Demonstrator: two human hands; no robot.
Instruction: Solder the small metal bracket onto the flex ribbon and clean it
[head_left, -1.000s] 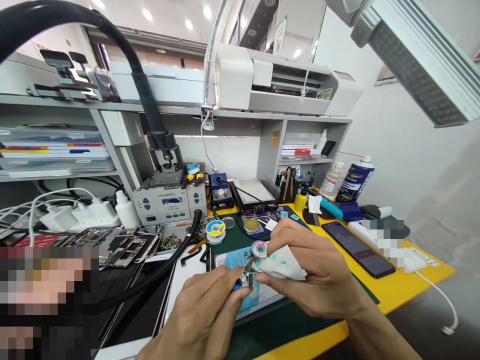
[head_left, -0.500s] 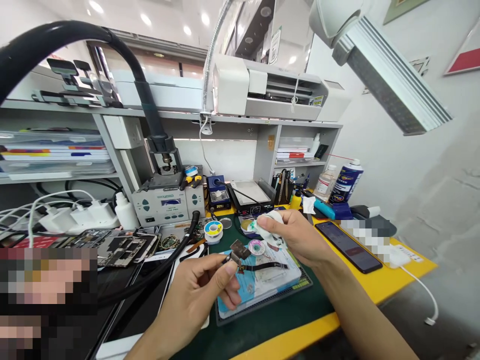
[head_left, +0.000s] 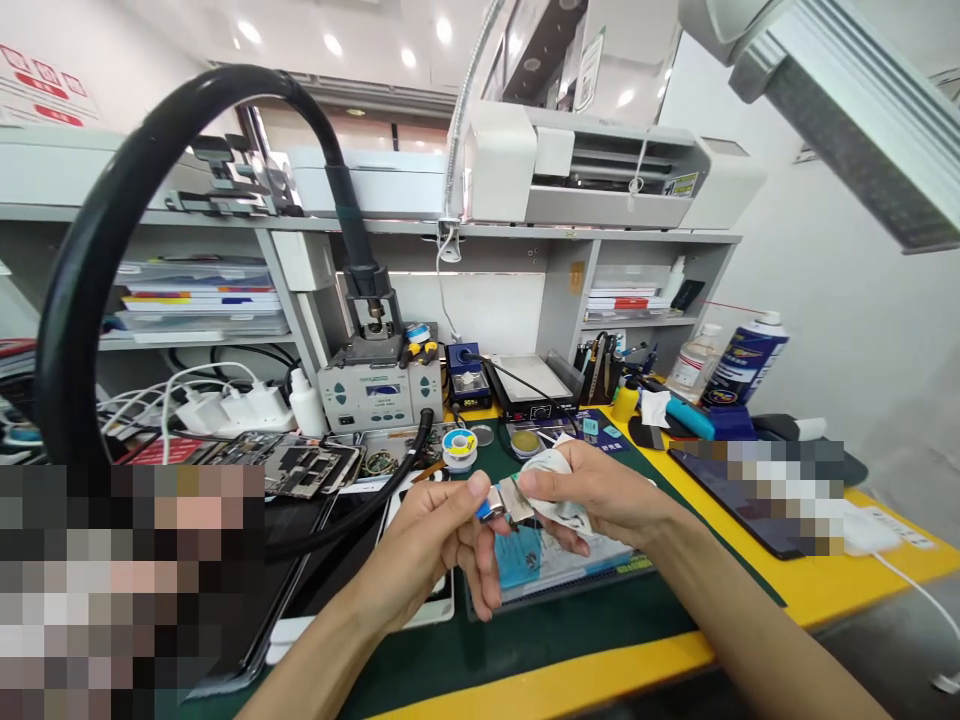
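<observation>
My left hand (head_left: 442, 530) pinches a small phone flex-cable part (head_left: 517, 500) between thumb and fingers, above the work mat. The piece has a flat grey-brown metallic face, and a blue bit shows by my left thumb. My right hand (head_left: 607, 490) is closed on a crumpled white wipe (head_left: 553, 488) with green marks. The wipe touches the part's right end, where my right thumb and fingers cover some of it. Below both hands lies a blue and white box-like pad (head_left: 525, 565), partly hidden by them.
Left of the hands are a solder wire spool (head_left: 460, 450), opened phone boards (head_left: 300, 465) and a thick black hose (head_left: 71, 300). A hot-air station (head_left: 382, 400) and a heating plate (head_left: 532, 385) stand behind. A spray can (head_left: 746, 360) and a dark phone (head_left: 727, 500) are at right.
My right hand has brought the wipe down and against the part, which my left hand has turned. The view has swung left, so the bench appears further right.
</observation>
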